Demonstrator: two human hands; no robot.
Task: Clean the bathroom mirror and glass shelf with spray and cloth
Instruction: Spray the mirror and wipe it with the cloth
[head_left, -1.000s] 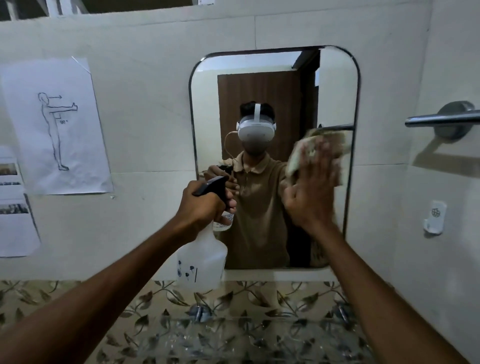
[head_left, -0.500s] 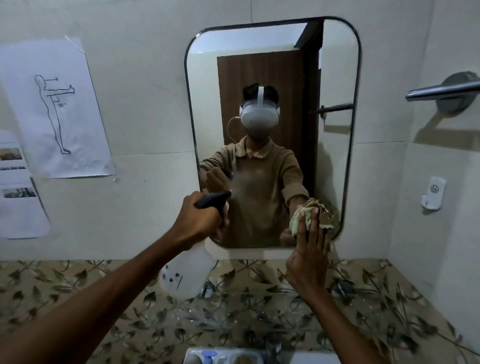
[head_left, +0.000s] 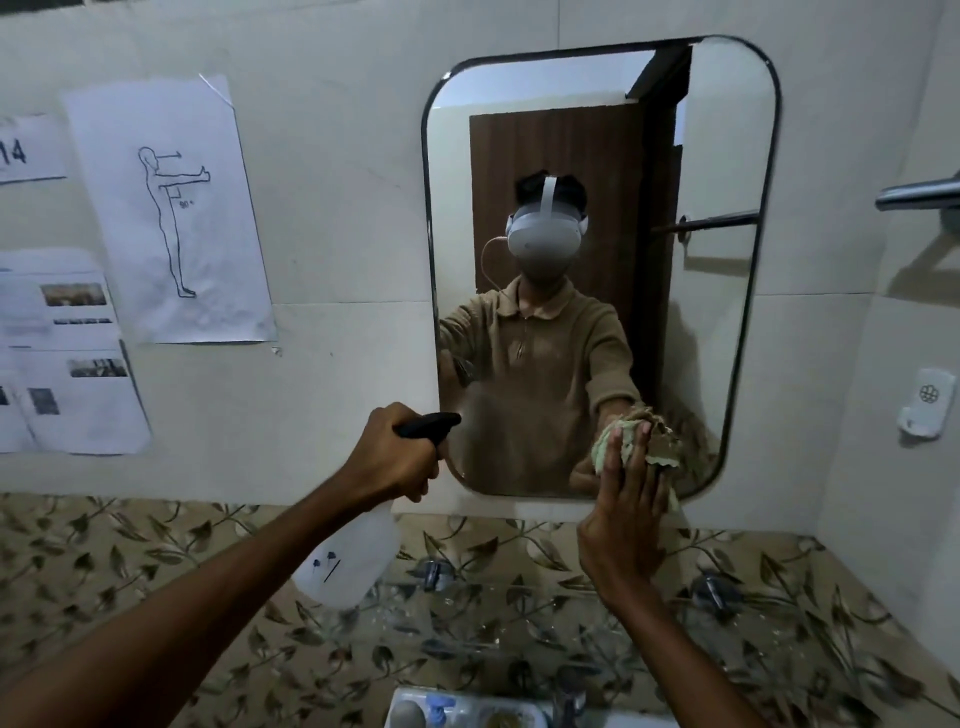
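Note:
A rounded, dark-framed mirror (head_left: 727, 156) hangs on the pale wall. My left hand (head_left: 392, 452) grips the black trigger head of a white spray bottle (head_left: 348, 564), its nozzle pointing at the mirror's lower left corner, where the glass looks faintly misted. My right hand (head_left: 623, 514) presses a crumpled greenish cloth (head_left: 610, 441) flat against the mirror's lower right part. Below the mirror a clear glass shelf (head_left: 519, 629) on metal brackets juts out from the leaf-patterned tiles.
Paper sheets (head_left: 166, 208) are taped to the wall on the left. A metal towel bar (head_left: 917, 195) and a white wall hook (head_left: 924, 402) are on the right wall. A white basin edge with small items (head_left: 441, 712) shows at the bottom.
My right hand slid the cloth from the mirror's upper right down to its lower right. My left hand with the bottle dropped toward the lower left corner. The view tilted downward.

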